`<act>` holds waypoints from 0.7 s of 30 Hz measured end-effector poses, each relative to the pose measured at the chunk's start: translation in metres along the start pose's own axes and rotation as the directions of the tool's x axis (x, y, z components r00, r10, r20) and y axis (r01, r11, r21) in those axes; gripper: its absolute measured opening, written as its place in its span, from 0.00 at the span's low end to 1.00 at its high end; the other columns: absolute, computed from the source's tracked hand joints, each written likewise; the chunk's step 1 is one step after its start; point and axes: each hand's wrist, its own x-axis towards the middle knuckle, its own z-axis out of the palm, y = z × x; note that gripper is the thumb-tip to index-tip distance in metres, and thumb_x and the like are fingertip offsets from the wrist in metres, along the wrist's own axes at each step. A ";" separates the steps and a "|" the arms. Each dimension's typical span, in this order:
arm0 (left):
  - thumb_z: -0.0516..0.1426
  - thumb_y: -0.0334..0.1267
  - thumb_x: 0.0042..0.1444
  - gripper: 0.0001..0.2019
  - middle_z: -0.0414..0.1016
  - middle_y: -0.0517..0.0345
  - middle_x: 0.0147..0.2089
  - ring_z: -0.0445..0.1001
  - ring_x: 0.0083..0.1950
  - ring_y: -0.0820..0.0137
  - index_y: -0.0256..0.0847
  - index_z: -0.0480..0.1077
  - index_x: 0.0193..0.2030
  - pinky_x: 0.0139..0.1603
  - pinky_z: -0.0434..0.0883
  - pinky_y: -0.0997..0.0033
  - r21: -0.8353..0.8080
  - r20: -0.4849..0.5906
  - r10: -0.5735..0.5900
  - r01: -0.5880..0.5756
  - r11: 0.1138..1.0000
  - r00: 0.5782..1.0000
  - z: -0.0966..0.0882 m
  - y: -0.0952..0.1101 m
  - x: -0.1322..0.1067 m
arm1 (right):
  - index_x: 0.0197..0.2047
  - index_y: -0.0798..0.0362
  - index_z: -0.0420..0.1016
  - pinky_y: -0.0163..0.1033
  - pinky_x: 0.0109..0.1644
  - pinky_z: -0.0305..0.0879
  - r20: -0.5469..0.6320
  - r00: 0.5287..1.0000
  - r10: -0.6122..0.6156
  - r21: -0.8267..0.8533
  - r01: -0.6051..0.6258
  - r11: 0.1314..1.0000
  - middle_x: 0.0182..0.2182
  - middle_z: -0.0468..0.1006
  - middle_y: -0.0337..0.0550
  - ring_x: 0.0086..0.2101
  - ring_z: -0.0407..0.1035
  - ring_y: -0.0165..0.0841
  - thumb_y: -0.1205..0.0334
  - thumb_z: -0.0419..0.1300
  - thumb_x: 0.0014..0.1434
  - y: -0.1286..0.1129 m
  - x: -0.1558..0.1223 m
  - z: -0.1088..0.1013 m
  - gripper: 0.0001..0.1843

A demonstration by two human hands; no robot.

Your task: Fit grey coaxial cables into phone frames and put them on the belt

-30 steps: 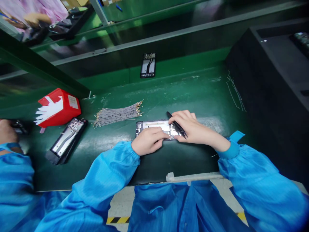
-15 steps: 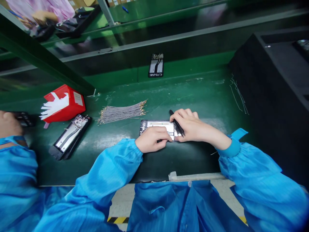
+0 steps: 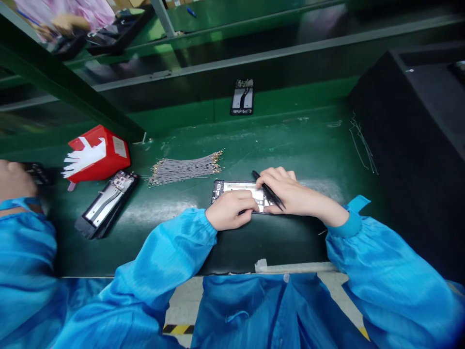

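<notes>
An open phone frame [image 3: 232, 188] lies flat on the green bench in front of me. My left hand [image 3: 230, 210] rests on its near edge with fingers curled and the thumb pressing on the frame. My right hand [image 3: 290, 194] covers the frame's right end and holds black tweezers [image 3: 268, 189], whose tip points back and to the left. A bundle of thin grey cables with gold ends [image 3: 185, 168] lies just behind the frame.
A second phone frame [image 3: 107, 203] lies at the left beside a red box [image 3: 96, 152]. Another frame [image 3: 242, 97] stands against the back ledge. A co-worker's hand [image 3: 12, 179] and blue sleeve are at far left. A black case [image 3: 410, 140] fills the right, loose wires [image 3: 363, 145] beside it.
Both hands stay on the phone frame with small shifts; the tweezers' angle changes slightly. The view has drifted a little to the left.
</notes>
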 end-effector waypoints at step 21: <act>0.47 0.29 0.52 0.10 0.66 0.56 0.32 0.66 0.34 0.72 0.38 0.68 0.33 0.38 0.65 0.75 0.106 -0.061 -0.095 0.101 0.989 0.994 0.007 0.000 0.002 | 0.44 0.50 0.59 0.38 0.37 0.48 0.099 0.994 -0.051 -0.156 0.066 0.986 0.46 0.62 0.44 0.42 0.54 0.39 0.63 0.60 0.50 -0.009 0.009 -0.009 0.18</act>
